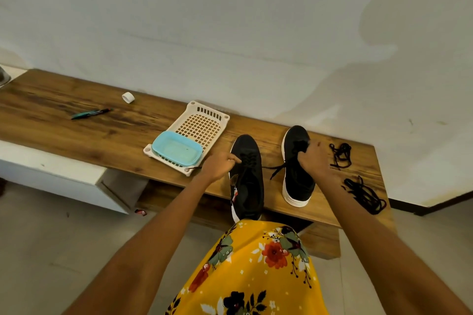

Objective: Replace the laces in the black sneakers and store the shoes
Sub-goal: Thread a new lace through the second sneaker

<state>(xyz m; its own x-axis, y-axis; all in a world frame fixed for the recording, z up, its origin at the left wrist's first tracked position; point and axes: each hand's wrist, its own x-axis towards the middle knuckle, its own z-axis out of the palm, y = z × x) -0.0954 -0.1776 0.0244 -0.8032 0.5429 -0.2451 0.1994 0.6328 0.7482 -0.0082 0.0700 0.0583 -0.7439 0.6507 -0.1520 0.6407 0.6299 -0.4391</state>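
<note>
Two black sneakers with white soles stand on the wooden bench (76,133). The left sneaker (247,176) still carries a black lace, and my left hand (220,165) pinches that lace beside its eyelets. A loose lace end (277,170) trails between the shoes. My right hand (316,161) is closed over the tongue area of the right sneaker (297,169). Two loose black laces lie to the right: one bundle (340,156) further back, another (364,195) near the bench's front edge.
A white perforated plastic tray (202,123) holds a light blue container (176,149) left of the shoes. A green marker (90,113) and a white tape roll (128,97) lie further left. The wall stands close behind the bench; my yellow floral garment (253,271) is below.
</note>
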